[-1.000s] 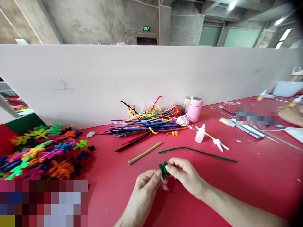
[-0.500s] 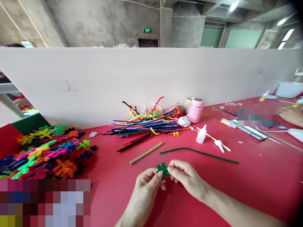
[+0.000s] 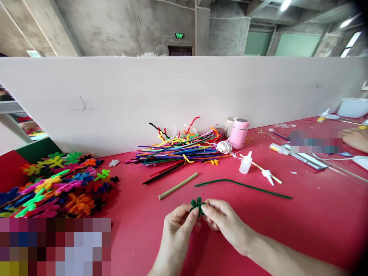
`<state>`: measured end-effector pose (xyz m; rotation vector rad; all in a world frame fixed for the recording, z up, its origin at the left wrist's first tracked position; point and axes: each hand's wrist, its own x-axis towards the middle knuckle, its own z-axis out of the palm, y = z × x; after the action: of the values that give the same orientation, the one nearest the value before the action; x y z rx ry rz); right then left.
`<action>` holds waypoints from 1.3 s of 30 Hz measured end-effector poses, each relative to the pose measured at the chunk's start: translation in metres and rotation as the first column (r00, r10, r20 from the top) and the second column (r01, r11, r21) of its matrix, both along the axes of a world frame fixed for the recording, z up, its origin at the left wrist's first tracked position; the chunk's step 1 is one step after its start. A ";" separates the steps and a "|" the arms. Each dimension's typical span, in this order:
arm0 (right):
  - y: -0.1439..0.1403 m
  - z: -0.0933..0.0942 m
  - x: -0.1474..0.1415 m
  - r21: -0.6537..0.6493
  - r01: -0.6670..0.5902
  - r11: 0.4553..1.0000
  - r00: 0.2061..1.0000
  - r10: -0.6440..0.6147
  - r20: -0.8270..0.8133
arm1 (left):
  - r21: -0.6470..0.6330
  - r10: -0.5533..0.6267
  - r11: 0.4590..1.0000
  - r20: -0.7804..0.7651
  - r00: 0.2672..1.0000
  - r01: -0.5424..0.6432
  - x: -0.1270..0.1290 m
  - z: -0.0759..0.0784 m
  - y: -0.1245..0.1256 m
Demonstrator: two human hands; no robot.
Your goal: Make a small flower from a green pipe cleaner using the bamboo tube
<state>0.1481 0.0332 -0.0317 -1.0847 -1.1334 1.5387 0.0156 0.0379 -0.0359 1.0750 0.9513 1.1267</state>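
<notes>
A small dark green pipe-cleaner flower (image 3: 196,202) with several looped petals is pinched between both hands above the red table. My left hand (image 3: 179,227) grips its left side, thumb on top and fingers curled behind. On the flower's right side, the thumb and fingers of my right hand (image 3: 222,217) are closed on a petal. Just beyond the hands lies a bent dark green pipe cleaner (image 3: 241,184), and a short bamboo stick (image 3: 178,186) rests to its left.
A heap of loose pipe cleaners (image 3: 178,151) lies against the white partition (image 3: 161,92). Many finished flowers (image 3: 71,180) are piled at left. A pink cylinder (image 3: 239,134), a glue bottle (image 3: 245,164) and a capped stick (image 3: 267,175) stand or lie right of centre. Another person's hand (image 3: 356,138) is far right.
My right hand's fingers have closed in tighter on the flower's right petals, with its fingers more tucked under. The view has shifted slightly. Both hands still hold the flower.
</notes>
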 end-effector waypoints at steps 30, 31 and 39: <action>0.003 0.006 0.017 0.288 -0.163 0.944 0.912 0.033 0.408 | -0.050 -0.236 0.972 -0.184 0.954 0.231 0.003 0.013 -0.002; 0.003 0.006 0.017 0.286 -0.159 0.945 0.911 0.029 0.411 | -0.049 -0.234 0.972 -0.197 0.952 0.229 0.003 0.013 -0.002; 0.003 0.004 0.014 0.238 -0.117 0.964 0.920 0.015 0.391 | -0.018 -0.172 0.985 -0.288 0.942 0.174 0.004 0.008 -0.002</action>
<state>0.1616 0.0367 -0.0276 -1.2100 -1.6068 1.2089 0.0191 0.0356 -0.0279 1.3283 1.0563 0.8430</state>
